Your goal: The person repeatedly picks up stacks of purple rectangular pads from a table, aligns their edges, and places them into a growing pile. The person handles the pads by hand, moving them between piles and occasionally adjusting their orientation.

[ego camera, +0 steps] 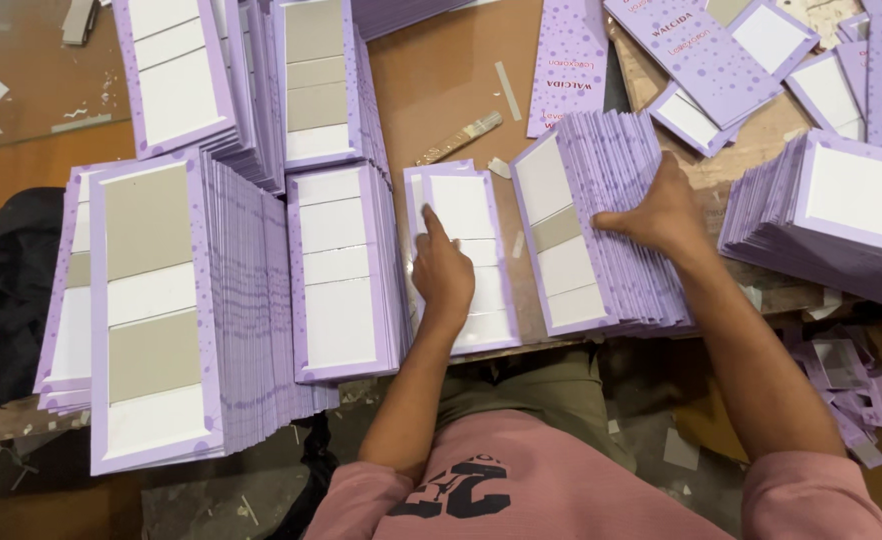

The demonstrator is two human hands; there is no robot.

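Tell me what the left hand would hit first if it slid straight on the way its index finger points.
The left hand already lies on the small purple card stack. Going on up and left, it would probably cross that stack's top edge onto bare table.

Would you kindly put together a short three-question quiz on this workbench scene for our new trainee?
1. True or false: the left hand presses flat on a thin pile of lilac cards.
2. What does the right hand rest on? A) a fanned stack of cards B) the brush C) the black cloth
3. Fill in: the brush lies on the brown ____.

Key: 1 true; 2 A; 3 table.
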